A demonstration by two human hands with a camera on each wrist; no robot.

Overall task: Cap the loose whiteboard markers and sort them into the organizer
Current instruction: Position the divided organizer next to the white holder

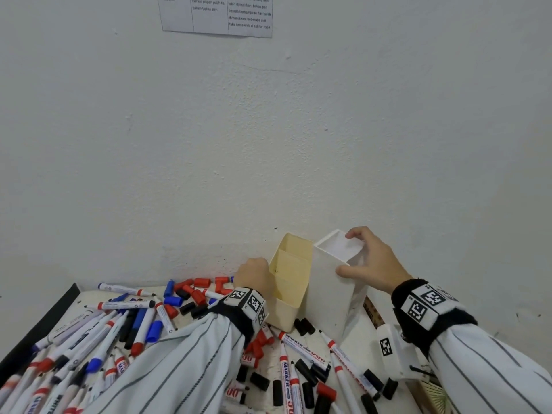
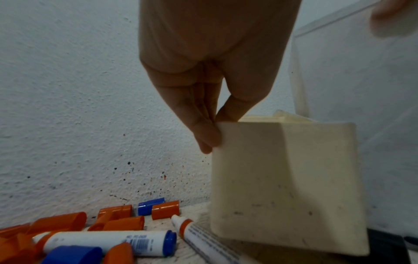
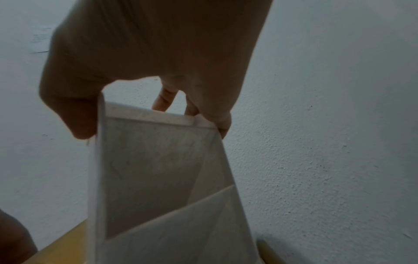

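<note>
Many loose caps (image 1: pixel 195 289) beside organizer (image 1: pixel 288 282)

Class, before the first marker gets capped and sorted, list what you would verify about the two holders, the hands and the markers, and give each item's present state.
1. Left hand grip on cream plastic holder: ok, pinching its rim.
2. Right hand grip on white plastic box: ok.
3. Both holders empty: ok.
4. Holders resting flat on the table: cannot tell.
5. Loose whiteboard markers capped: not ok, many bare tips.
6. Loose caps within reach: ok.
</note>
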